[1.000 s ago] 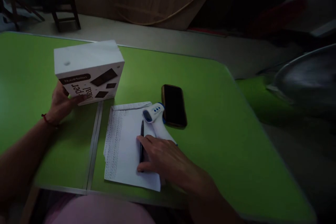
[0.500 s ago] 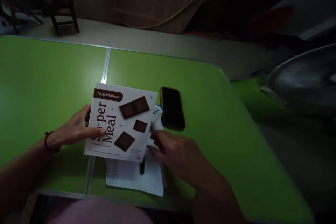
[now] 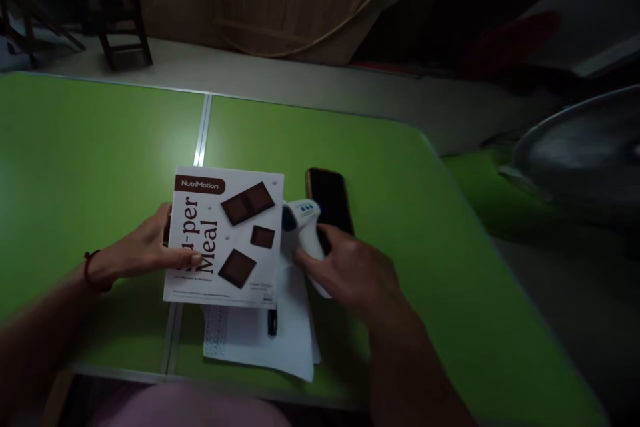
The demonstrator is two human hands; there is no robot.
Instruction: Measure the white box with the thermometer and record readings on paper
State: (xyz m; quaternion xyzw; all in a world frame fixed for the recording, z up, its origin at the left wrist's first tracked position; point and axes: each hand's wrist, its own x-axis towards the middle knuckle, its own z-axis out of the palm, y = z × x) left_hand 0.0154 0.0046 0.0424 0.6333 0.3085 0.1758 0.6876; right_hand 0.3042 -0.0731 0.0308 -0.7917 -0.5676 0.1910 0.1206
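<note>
- Papers point(image 3: 293, 350), partly hidden by the white box point(image 3: 225, 237); a pen point(image 3: 273, 322) shows at its near edge.
- Left hand point(image 3: 150, 243) clasps the box's left side, thumb on the front.
- Right hand point(image 3: 355, 267), right of the box, wraps the handle of the thermometer point(image 3: 306, 230).
- Phone point(image 3: 330, 193), farther right of the box.
- Chair point(image 3: 123, 13), well beyond the box.

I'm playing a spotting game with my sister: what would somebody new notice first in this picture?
Probably the white box with big brown squares, held in the left fingers in front of the person, partly covering the paper. The bright green table stands out too, stretching across most of the picture. Then comes the white-and-blue gun-shaped gadget in the right fingers, just right of the box.
</note>
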